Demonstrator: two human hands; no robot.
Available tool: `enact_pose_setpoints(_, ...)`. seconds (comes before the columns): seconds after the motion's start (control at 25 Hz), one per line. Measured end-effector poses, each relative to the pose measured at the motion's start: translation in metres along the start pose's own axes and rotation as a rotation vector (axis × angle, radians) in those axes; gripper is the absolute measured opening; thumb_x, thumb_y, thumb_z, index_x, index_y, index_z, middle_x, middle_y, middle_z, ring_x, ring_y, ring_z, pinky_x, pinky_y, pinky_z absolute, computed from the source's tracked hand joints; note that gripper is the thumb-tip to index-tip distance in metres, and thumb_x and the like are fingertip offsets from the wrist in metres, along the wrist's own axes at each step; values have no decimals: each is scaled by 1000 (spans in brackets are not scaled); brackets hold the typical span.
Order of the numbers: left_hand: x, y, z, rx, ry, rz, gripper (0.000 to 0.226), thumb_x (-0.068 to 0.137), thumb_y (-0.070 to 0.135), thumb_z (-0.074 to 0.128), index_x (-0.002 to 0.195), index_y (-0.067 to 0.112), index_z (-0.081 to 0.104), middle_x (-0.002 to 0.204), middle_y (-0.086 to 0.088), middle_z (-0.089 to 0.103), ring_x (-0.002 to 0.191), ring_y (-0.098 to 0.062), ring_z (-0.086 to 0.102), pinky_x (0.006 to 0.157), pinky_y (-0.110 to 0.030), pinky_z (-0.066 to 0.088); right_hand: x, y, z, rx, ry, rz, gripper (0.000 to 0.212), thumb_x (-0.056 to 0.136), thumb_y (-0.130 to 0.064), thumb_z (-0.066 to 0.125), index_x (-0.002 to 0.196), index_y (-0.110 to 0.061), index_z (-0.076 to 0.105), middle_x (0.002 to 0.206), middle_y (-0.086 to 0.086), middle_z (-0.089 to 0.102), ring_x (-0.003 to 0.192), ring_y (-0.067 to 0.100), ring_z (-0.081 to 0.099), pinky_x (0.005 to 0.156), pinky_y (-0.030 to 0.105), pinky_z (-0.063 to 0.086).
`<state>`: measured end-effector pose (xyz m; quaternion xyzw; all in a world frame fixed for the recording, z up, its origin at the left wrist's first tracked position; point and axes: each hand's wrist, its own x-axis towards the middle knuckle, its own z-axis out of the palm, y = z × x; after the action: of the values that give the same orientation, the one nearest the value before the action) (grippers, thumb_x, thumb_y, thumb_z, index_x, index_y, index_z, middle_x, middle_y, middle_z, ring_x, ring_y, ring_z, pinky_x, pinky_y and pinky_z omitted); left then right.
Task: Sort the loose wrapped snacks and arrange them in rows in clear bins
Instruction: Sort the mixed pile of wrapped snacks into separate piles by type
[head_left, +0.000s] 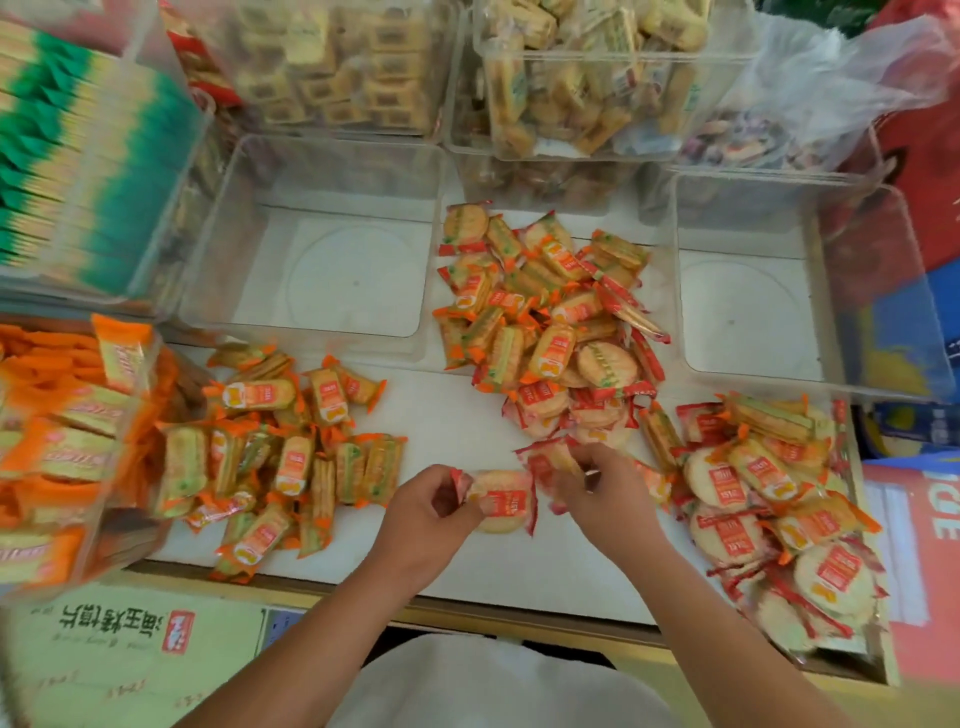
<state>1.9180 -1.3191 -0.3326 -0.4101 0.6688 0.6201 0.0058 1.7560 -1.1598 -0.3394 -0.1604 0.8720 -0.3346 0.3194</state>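
My left hand (431, 501) pinches the end of a round red-wrapped cracker (503, 501) lying on the white table (467, 561). My right hand (597, 480) grips another red-wrapped cracker (545, 460) just beside it. Three loose heaps lie around them: orange-wrapped snacks (291, 457) at the left, a mixed red and orange pile (545, 312) in the middle, and mostly round red-wrapped crackers (769, 514) at the right. Two clear bins hold nothing: one at centre left (322, 249), one at the right (779, 291).
A clear bin of orange packets (67, 447) stands at the near left, a bin of green-edged packets (88, 156) behind it. Filled clear bins (587, 78) line the back. A plastic bag (841, 78) sits at the far right. Cardboard boxes (130, 660) lie below the table edge.
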Motion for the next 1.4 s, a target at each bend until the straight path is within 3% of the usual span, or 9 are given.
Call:
enact_pose_setpoints(0.16, 2, 8, -33, 16, -45, 94, 12, 87, 18, 80, 91, 18, 69, 86, 5, 74, 82, -15, 70, 75, -29, 58, -35, -61, 25, 492, -173, 172, 21, 107, -19, 53, 103, -16, 73, 89, 6, 78, 84, 29, 73, 82, 49, 60)
enact_pose_setpoints(0.32, 2, -1, -69, -23, 27, 41, 14, 86, 24, 82, 94, 17, 71, 87, -2, 75, 84, -24, 71, 77, -39, 59, -36, -99, 53, 582, -338, 222, 32, 105, -39, 54, 107, -14, 75, 94, 8, 79, 89, 25, 75, 82, 39, 59)
enact_pose_setpoints(0.48, 7, -9, -110, -5, 165, -12, 29, 89, 32, 78, 115, 25, 66, 104, 11, 72, 93, -5, 69, 81, -27, 58, -3, -125, 97, 484, -279, 195, 16, 95, -25, 73, 98, -9, 73, 84, 7, 77, 70, 17, 71, 61, 29, 56)
enact_pose_setpoints(0.72, 2, -16, -169, 112, 310, -89, 38, 99, 30, 65, 135, 27, 56, 120, 15, 61, 104, 5, 58, 77, -12, 47, 67, -159, 165, 391, -292, 276, 33, 85, -31, 82, 107, -9, 71, 97, 9, 73, 74, 21, 70, 69, 39, 64)
enact_pose_setpoints(0.84, 7, -19, -165, 168, 350, -38, 39, 97, 30, 67, 135, 25, 58, 124, 14, 61, 105, 6, 58, 84, -19, 50, 77, -153, 171, -110, -283, 154, 72, 81, -64, 73, 134, -18, 62, 125, 1, 63, 112, 22, 65, 88, 41, 56)
enact_pose_setpoints(0.92, 15, -15, -156, 213, 376, 10, 38, 95, 30, 68, 132, 27, 60, 122, 15, 61, 106, 3, 59, 89, -30, 54, 75, -150, 160, -237, -223, 61, 78, 83, -73, 63, 142, -22, 56, 137, -1, 55, 127, 21, 56, 97, 42, 50)
enact_pose_setpoints(1.08, 47, 5, -114, 221, 266, 105, 33, 93, 26, 68, 126, 27, 64, 117, 14, 64, 103, -4, 63, 90, -36, 58, 62, -136, 113, -76, -188, -25, 48, 93, -57, 62, 127, -23, 67, 122, -5, 68, 109, 13, 64, 95, 36, 52)
enact_pose_setpoints(1.28, 85, 51, -41, 358, 79, 278, 30, 92, 29, 67, 122, 24, 67, 114, 9, 62, 105, -9, 61, 93, -35, 53, 45, -90, 30, 46, -97, 6, 21, 95, -42, 65, 106, -26, 73, 83, -14, 72, 75, 3, 64, 69, 28, 50)
enact_pose_setpoints(1.4, 117, 74, -8, 498, 11, 298, 51, 84, 42, 60, 130, 20, 62, 132, -1, 56, 123, -24, 55, 103, -39, 47, 45, -66, -13, 107, 6, -8, 8, 96, -35, 67, 97, -30, 73, 83, -17, 73, 81, 2, 68, 74, 33, 57)
